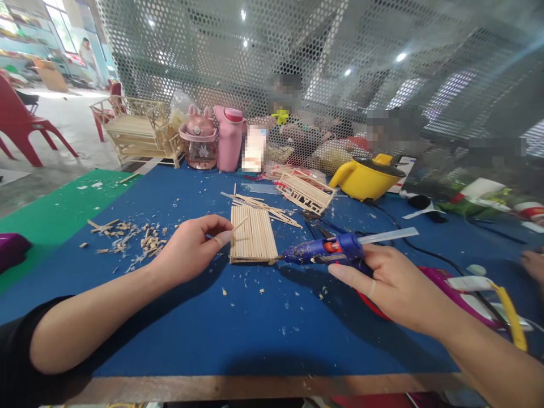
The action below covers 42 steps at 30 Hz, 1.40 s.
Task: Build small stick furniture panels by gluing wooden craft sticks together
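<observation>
My right hand point(397, 286) is wrapped around a blue glue gun point(317, 250) with a clear glue stick point(391, 234) out of its back. Its nozzle points left and meets, or nearly meets, the near right corner of a flat panel of pale wooden sticks point(257, 235). At the panel's left side, my left hand point(191, 249) is closed in a pinch on a short thin wooden stick point(241, 224), which slants over the panel. Loose wooden sticks point(283, 215) lie just behind the panel, and a small stick-built frame point(306, 192) rests farther back.
Cut stick pieces point(151, 241) are scattered at left on the blue tabletop point(191, 334). A pink bottle point(229, 141), a stick-built model point(138, 133) and a yellow pot point(365, 177) stand along the perforated screen point(204, 51). A black cord point(429, 249) runs at right, near another person's hand point(533, 263).
</observation>
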Each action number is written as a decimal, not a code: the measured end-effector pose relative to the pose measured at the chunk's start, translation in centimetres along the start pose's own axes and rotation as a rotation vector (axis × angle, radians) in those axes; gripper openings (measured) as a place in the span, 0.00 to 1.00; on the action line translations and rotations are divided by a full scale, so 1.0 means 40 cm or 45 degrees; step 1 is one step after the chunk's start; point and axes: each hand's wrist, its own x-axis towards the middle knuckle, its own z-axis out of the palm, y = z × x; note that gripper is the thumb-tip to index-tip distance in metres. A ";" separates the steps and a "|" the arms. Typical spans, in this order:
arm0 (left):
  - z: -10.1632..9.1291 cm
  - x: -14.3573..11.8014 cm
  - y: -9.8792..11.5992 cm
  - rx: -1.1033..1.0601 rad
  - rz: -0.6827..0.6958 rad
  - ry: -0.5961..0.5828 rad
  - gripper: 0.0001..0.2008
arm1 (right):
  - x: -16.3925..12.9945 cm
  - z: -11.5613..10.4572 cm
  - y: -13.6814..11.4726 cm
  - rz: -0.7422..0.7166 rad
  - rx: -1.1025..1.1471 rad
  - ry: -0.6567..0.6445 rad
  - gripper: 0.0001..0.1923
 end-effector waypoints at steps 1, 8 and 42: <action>0.000 0.000 0.001 0.000 0.000 0.003 0.09 | 0.001 0.001 0.002 -0.001 0.003 0.001 0.13; 0.001 0.000 0.006 0.003 0.014 -0.001 0.09 | 0.007 -0.006 -0.006 0.001 -0.131 0.025 0.14; 0.001 0.001 0.009 0.008 -0.021 -0.028 0.11 | 0.053 0.017 -0.069 -0.080 -0.017 -0.068 0.17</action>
